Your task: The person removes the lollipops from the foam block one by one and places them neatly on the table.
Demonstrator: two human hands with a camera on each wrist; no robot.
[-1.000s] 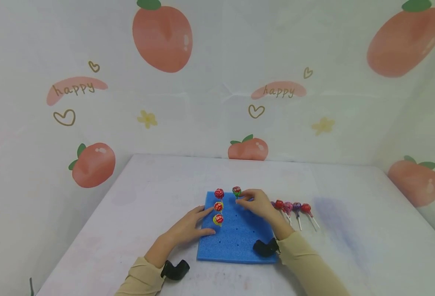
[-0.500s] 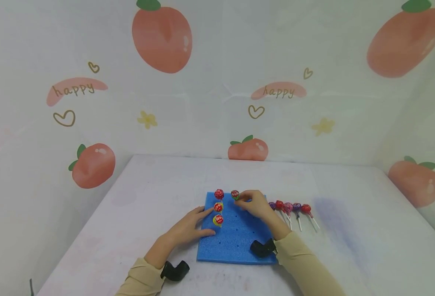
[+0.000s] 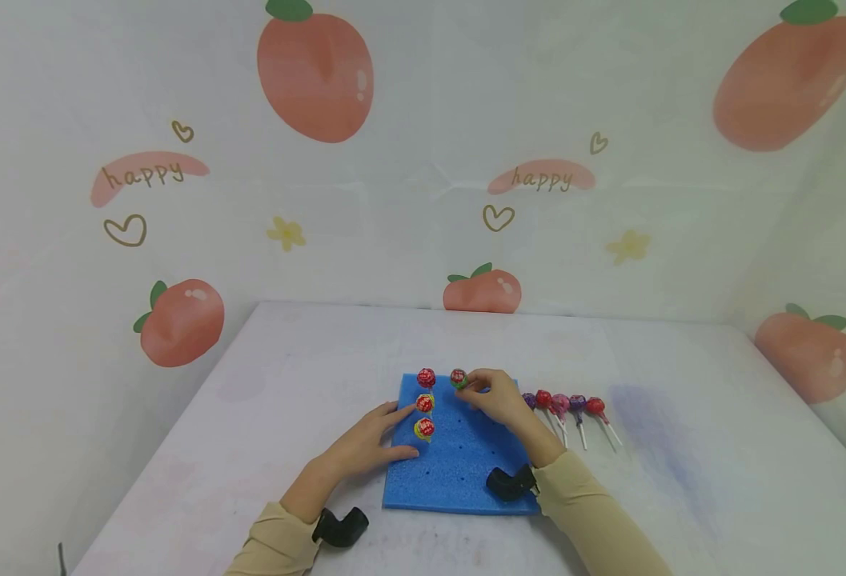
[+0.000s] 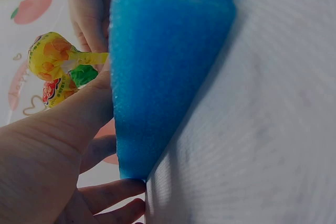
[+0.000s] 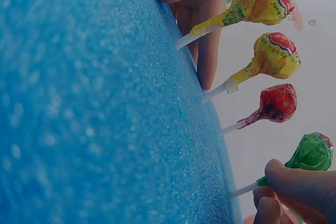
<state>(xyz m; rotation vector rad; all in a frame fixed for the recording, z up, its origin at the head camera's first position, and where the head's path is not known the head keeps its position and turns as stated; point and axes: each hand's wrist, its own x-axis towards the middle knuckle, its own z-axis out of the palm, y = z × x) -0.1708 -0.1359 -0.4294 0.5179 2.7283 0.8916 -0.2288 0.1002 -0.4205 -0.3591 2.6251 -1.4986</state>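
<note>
My right hand (image 3: 496, 395) pinches a green-wrapped lollipop (image 5: 313, 152) by its upper stick, between thumb and fingers. The lower end of its white stick meets the blue foam board (image 3: 437, 480) near the far edge. My left hand (image 3: 365, 440) rests on the board's left edge, fingers spread and fairly straight, thumb on the top face. Close to these fingers, two yellow-and-red lollipops, a nearer one (image 3: 425, 428) and a farther one (image 3: 425, 403), stand in the foam. Beyond them, a red lollipop (image 5: 278, 103) completes the upright column on the left.
Several lollipops (image 3: 560, 403), red, pink and purple, lie on the white table (image 3: 307, 344) to the right of the board. Small holes dot the foam's top. Black curved pieces sit at both wrists. A printed cloth (image 3: 394, 200) hangs behind.
My right hand has lowered the green lollipop slightly toward me, its head dropping closer to the board. The left hand and the other lollipops stay where they were.
</note>
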